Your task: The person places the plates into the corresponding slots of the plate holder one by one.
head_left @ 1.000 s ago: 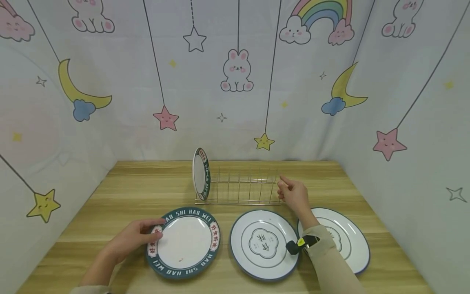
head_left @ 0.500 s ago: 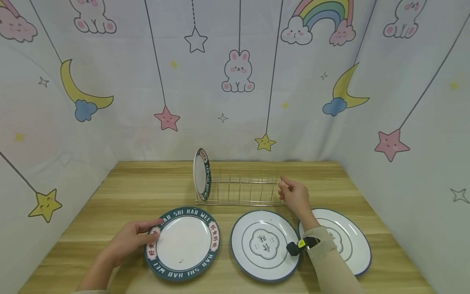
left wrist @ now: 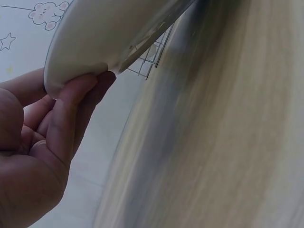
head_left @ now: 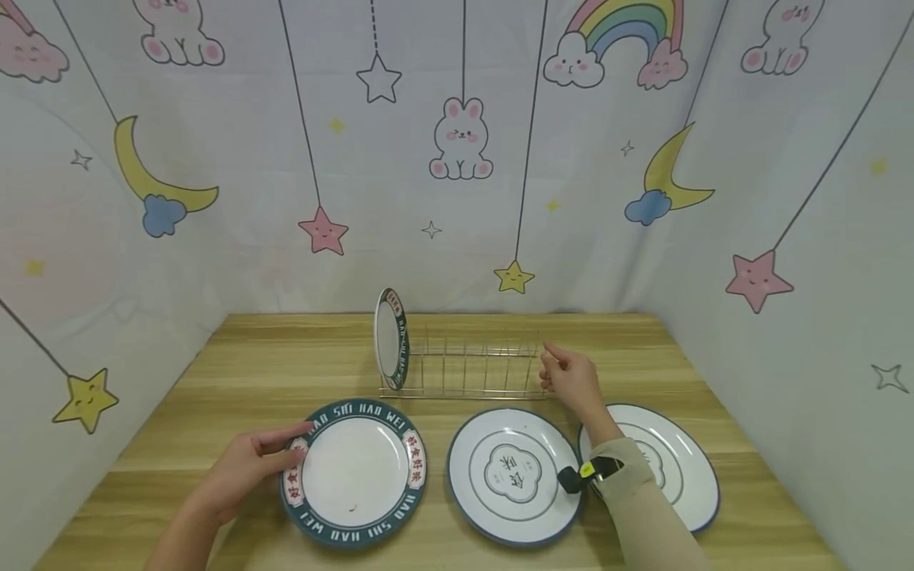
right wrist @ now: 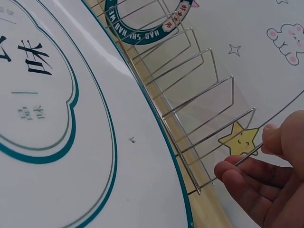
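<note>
The left hand pinches the left edge of a green-rimmed plate, thumb on top; in the left wrist view its fingers curl under the raised plate. At the wire rack's right end, the right hand pinches the last wire, which the right wrist view shows between thumb and fingers of the hand. A smaller green-rimmed plate stands upright in the rack's leftmost part.
Two white plates with thin blue rims lie on the wooden table: one in the middle, the other at the right, partly under the right forearm. A patterned curtain surrounds the table behind and at both sides.
The green-rimmed plate in the left hand has turned slightly anticlockwise and shifted a little left, with the hand moving along with it. The right hand keeps its grip at the rack.
</note>
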Demonstrator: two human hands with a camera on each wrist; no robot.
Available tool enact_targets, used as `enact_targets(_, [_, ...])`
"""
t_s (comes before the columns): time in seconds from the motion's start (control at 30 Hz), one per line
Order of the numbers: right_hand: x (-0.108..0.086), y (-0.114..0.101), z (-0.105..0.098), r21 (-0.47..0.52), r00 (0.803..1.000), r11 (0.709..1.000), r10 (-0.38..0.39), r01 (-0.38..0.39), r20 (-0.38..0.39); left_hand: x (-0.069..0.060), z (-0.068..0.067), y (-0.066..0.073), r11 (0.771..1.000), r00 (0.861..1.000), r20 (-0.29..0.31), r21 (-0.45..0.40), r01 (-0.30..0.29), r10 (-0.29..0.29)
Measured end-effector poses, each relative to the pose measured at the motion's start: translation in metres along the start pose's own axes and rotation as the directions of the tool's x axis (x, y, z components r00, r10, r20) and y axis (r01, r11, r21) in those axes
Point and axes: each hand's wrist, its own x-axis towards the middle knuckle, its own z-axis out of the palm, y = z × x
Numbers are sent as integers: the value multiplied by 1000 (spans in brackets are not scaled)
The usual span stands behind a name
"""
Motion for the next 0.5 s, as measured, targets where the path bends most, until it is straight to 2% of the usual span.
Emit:
enact_targets(0.27, [1, 0, 1, 40, 1000, 999, 7, -8, 20, -6, 2, 6, 997, 1000, -25, -71, -15, 13])
enact_targets(0.5, [2, 2, -1, 43, 1000, 999, 18, -19, 25, -8, 1, 15, 988, 994, -32, -117, -105, 102])
